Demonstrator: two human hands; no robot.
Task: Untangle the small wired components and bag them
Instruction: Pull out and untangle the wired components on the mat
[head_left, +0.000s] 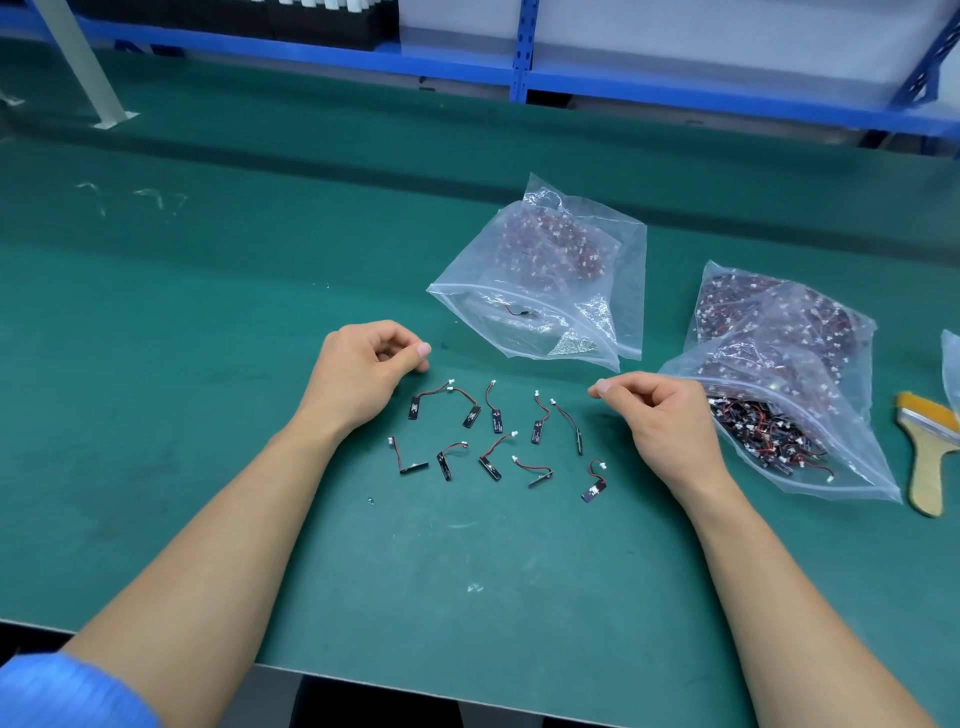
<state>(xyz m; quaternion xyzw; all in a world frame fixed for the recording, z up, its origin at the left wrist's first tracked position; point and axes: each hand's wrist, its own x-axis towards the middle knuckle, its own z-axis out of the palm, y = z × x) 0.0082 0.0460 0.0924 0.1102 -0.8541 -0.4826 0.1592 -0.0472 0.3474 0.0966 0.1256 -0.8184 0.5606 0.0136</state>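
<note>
My left hand (363, 370) hovers just above the green tabletop (208, 322) with its fingers curled in and the thumb laid against the forefinger, and I see nothing between them. My right hand (660, 410) is curled the same way, thumb tip against forefinger tip, also with nothing I can make out in the pinch. Between the two hands lie the loose wired components (493, 431), about ten of them, spread apart in two rough rows. Each is a small black strip with a red-and-black lead ending in a white plug. The two at the upper left meet at their plugs, and the rest lie separate. Beyond them sits a clear zip bag (597, 260), its mouth towards me and gaping. A single component (517, 312) lies near the opening, and packed smaller bags of the same parts fill the far end. To the right of my right hand, a second clear zip bag (857, 457) lies on its side. It holds a tangled heap of components (763, 431) close to its mouth and more packed bags behind that. My right knuckles are just beside this bag. A flat paintbrush (930, 452) with a wooden handle lies further right, near the edge of another clear bag (950, 364). Blue shelving (519, 52) runs along the back.
</note>
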